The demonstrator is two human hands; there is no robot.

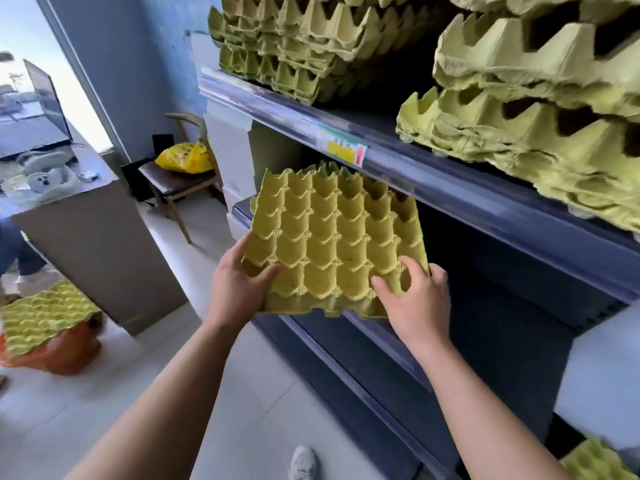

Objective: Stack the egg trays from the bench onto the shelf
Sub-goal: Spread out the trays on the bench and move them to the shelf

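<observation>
A yellow price label (342,149) with a red arrow sits on the shelf edge (450,181); its writing is too blurred to read.

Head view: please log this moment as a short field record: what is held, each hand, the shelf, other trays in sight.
held: egg tray, empty, far edge tilted up
left hand: grips the tray's near left corner
right hand: grips its near right corner, fingers curled into the cups
position: before the opening under the upper shelf; contact with a shelf unclear
upper shelf load: left stack and right stack of trays
floor: tray pile on an orange object
background: yellow bag on a chair
</observation>
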